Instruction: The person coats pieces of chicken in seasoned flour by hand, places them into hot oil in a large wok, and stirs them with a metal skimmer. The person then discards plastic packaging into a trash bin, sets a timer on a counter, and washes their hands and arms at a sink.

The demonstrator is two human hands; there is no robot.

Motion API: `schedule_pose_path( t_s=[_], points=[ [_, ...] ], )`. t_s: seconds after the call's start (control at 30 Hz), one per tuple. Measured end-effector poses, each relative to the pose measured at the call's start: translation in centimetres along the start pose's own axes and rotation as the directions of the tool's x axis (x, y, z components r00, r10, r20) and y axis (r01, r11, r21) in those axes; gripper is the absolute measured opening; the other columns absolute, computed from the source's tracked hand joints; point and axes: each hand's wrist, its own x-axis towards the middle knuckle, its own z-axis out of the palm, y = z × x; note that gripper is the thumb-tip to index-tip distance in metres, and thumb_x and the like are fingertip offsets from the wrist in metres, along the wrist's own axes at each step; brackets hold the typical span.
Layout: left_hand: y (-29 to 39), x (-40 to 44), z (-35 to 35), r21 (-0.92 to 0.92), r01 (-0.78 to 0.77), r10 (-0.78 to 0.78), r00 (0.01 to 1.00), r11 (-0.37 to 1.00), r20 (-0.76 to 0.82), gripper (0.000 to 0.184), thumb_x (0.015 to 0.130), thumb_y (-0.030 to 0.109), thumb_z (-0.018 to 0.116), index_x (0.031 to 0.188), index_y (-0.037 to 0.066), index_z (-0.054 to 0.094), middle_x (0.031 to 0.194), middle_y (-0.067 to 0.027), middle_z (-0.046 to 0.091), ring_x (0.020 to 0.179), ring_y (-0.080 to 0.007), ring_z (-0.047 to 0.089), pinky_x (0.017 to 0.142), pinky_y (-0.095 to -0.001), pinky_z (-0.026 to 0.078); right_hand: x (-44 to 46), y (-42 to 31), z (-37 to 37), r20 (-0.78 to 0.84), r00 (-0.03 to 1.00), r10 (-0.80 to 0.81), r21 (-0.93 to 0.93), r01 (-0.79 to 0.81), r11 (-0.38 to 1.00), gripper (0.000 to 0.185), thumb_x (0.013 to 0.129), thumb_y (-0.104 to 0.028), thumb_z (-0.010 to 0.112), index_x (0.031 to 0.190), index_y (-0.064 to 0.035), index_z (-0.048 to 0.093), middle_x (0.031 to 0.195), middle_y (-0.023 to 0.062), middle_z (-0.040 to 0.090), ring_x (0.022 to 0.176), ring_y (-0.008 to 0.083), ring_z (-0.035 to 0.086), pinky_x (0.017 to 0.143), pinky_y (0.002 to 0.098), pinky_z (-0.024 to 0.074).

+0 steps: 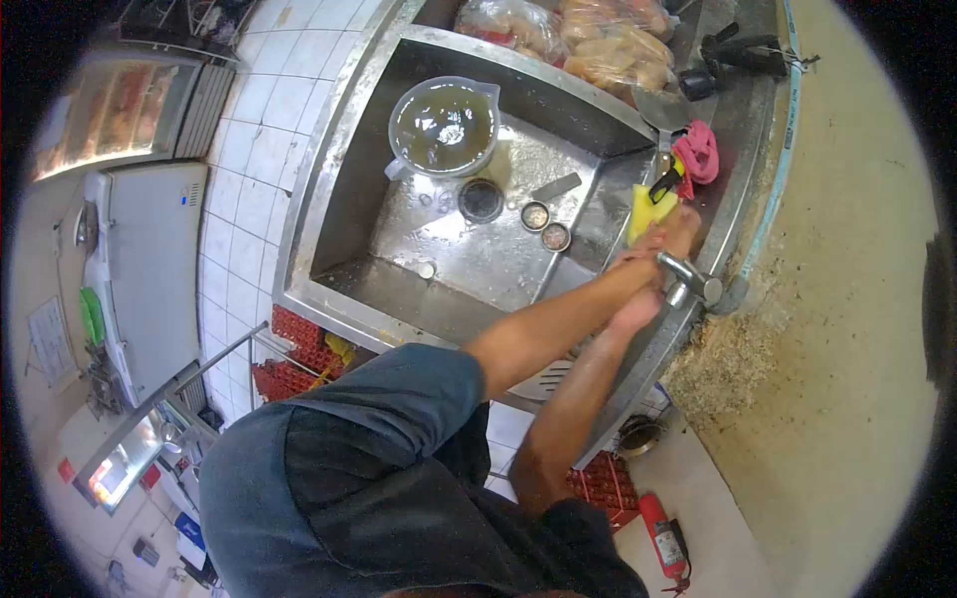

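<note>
My left hand and my right hand overlap beside the metal faucet at the sink's wall-side edge. My left forearm crosses over my right wrist, and the fingers of both hands are mostly hidden or blurred. Close by lie a yellow cloth or sponge, a black-and-yellow handle and a pink cloth. In the steel sink stands a clear plastic jug of cloudy liquid. Near it are the dark drain, two small round cups and a flat metal piece.
Plastic bags of raw meat lie beyond the sink. Black items rest along the wall ledge. Red crates stand by the sink's near end. A fire extinguisher is low on the right, and a white chest freezer is left.
</note>
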Motion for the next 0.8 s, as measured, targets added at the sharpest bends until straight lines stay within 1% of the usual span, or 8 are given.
schedule_pose_path(
  t_s=[0.07,0.2,0.27,0.33,0.37,0.43,0.57,0.8],
  points=[
    [5.0,-5.4,-4.1,0.218,-0.328,0.306,0.943,0.919,0.130,0.027,0.091,0.032,0.054,0.108,0.011,0.058,0.090,-0.0053,0.060,0.096,-0.0160,0.054,0.084,-0.0342,0.042,1.9,-2.5,0.2,0.007,0.999,-0.050,-0.107,0.050,0.993,0.024,0.097,-0.021,0.050,0.106,-0.0011,0.060,0.114,0.0118,0.059,0.102,0.0220,0.056,0.086,0.0335,0.0471],
    [9.0,-9.2,-9.2,0.406,-0.603,0.492,0.797,0.687,0.351,0.034,0.093,0.029,0.049,0.121,0.010,0.054,0.115,-0.0085,0.059,0.127,-0.0252,0.040,0.105,-0.0367,0.030,4.9,-6.2,0.5,0.069,0.995,-0.076,-0.218,0.090,0.972,0.024,0.097,-0.020,0.049,0.105,-0.0006,0.060,0.113,0.0121,0.059,0.101,0.0220,0.056,0.086,0.0335,0.0471],
    [8.3,-10.9,-9.3,0.025,-0.692,0.671,0.707,0.721,0.224,0.041,0.094,0.026,0.045,0.130,0.006,0.047,0.133,-0.0131,0.048,0.134,-0.0295,0.034,0.109,-0.0376,0.026,5.8,-7.5,0.7,0.101,0.992,-0.078,-0.242,0.100,0.965,0.023,0.097,-0.019,0.049,0.105,-0.0003,0.061,0.113,0.0122,0.059,0.101,0.0220,0.056,0.085,0.0335,0.0471],
    [1.4,-2.6,-1.7,0.043,-0.417,0.396,0.886,0.908,0.242,0.055,0.098,0.026,0.040,0.144,-0.001,0.028,0.154,-0.0205,0.022,0.144,-0.0331,0.018,0.115,-0.0392,0.016,6.7,-8.3,0.9,0.126,0.989,-0.077,-0.264,0.108,0.958,0.023,0.097,-0.019,0.049,0.104,0.0000,0.061,0.113,0.0123,0.058,0.101,0.0220,0.056,0.085,0.0334,0.0471],
    [3.0,-5.1,-3.6,0.025,-0.263,0.246,0.927,0.964,0.283,0.057,0.099,0.029,0.039,0.145,-0.001,0.026,0.154,-0.0199,0.022,0.144,-0.0320,0.018,0.116,-0.0386,0.016,7.2,-8.7,1.0,0.133,0.988,-0.077,-0.274,0.111,0.955,0.023,0.097,-0.019,0.049,0.104,0.0002,0.061,0.113,0.0124,0.058,0.100,0.0220,0.056,0.085,0.0334,0.0471],
    [5.0,-13.8,-10.0,-0.059,-0.017,0.040,0.910,0.998,0.413,0.061,0.099,0.035,0.037,0.146,0.000,0.022,0.154,-0.0188,0.022,0.143,-0.0296,0.018,0.116,-0.0374,0.015,8.0,-8.9,1.3,0.147,0.986,-0.078,-0.285,0.117,0.951,0.023,0.097,-0.018,0.049,0.104,0.0005,0.061,0.113,0.0125,0.058,0.100,0.0220,0.055,0.084,0.0334,0.0471],
    [8.3,-19.9,-14.8,-0.124,0.239,-0.134,0.824,0.963,0.550,0.070,0.101,0.047,0.033,0.149,0.001,0.015,0.153,-0.0166,0.022,0.142,-0.0250,0.018,0.116,-0.0351,0.013,9.9,-9.6,1.1,0.170,0.982,-0.082,-0.308,0.132,0.942,0.023,0.097,-0.017,0.048,0.103,0.0011,0.061,0.113,0.0128,0.058,0.099,0.0220,0.055,0.084,0.0334,0.0470],
    [5.5,-23.2,-14.7,-0.285,0.512,-0.345,0.810,0.810,0.475,0.068,0.097,0.053,0.039,0.143,0.004,0.029,0.143,-0.0137,0.038,0.130,-0.0230,0.037,0.108,-0.0350,0.030,11.9,-9.8,0.5,0.115,0.989,-0.096,-0.249,0.122,0.961,0.021,0.098,-0.011,0.046,0.103,0.0057,0.058,0.111,0.0149,0.056,0.096,0.0237,0.052,0.082,0.0338,0.0463]
  ],
)
